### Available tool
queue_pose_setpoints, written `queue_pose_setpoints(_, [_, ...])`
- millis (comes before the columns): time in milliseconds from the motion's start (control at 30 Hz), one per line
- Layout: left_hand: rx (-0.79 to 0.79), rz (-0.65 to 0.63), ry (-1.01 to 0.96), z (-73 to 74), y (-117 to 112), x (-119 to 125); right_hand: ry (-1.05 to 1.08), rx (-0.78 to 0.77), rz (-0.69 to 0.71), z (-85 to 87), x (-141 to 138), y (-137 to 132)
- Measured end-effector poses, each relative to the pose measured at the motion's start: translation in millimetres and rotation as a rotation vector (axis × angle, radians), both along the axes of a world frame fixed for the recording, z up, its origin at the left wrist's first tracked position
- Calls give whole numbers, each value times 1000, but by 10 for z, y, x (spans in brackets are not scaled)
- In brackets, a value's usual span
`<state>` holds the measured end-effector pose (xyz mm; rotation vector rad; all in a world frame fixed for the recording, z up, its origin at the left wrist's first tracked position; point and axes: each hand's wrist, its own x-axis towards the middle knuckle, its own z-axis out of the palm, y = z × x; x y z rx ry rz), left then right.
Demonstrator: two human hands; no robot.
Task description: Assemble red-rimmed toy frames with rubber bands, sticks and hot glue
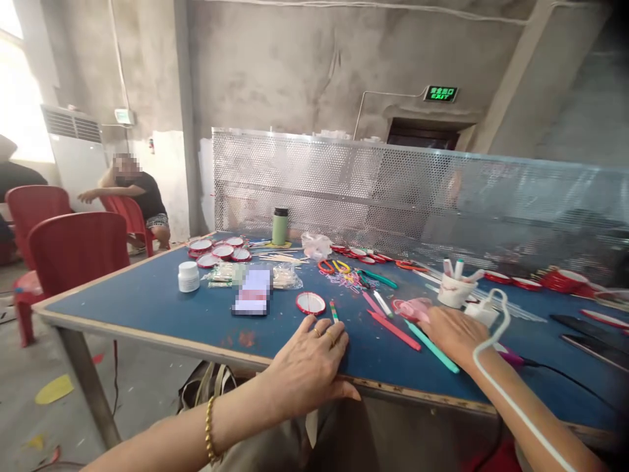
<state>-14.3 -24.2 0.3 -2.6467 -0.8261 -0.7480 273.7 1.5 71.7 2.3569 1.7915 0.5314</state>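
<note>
My left hand [314,351] lies palm down on the front edge of the blue table [147,308], open, thumb apart, fingers slightly bent. Just beyond its fingertips are a small stick with coloured bands [334,311] and a round white disc with a red rim [310,303]. My right hand [455,333] is closed at a pink crumpled piece [411,308]; its fingertips are mostly hidden. Beside it lie a teal pen-like stick [435,347] and a coral one [396,330]. A white cup [455,290] holding markers stands just beyond.
A phone [253,290], a white jar [189,276] and bagged sticks are on the left. Orange-handled scissors [325,266], teal-handled pliers [381,278] and a green bottle [280,227] lie or stand farther back. A white cable [491,341] crosses my right forearm. A perforated metal panel [344,183] borders the back.
</note>
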Motion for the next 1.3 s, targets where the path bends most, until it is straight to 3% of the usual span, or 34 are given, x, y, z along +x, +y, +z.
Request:
queue_pose_setpoints(133, [8, 7, -5, -7, -2, 2, -41, 65, 26, -51, 17, -35])
queue_pose_setpoints(300, [6, 17, -1, -13, 3, 16, -90, 351, 90, -130, 134, -156])
queue_pose_setpoints(400, [24, 32, -2, -36, -12, 27, 74, 541, 224, -98, 184, -314])
queue_pose_setpoints(533, [66, 75, -7, -93, -74, 35, 470, 703, 385, -21, 127, -596])
queue_pose_setpoints(667, [43, 169, -17, -125, -151, 20, 991, 648, 439, -69, -121, -779])
queue_pose_setpoints(800, [23, 199, 1, -100, -176, 11, 1292, 458, 520, -182, -393, -731])
queue_pose_setpoints(1100, [23, 200, 10, -107, -131, 185, 1198, 81, 572, -259, -371, -267])
queue_pose_setpoints(1300, [15, 208, 7, -116, -82, 205, 1218, 59, 588, -271, -405, -286])
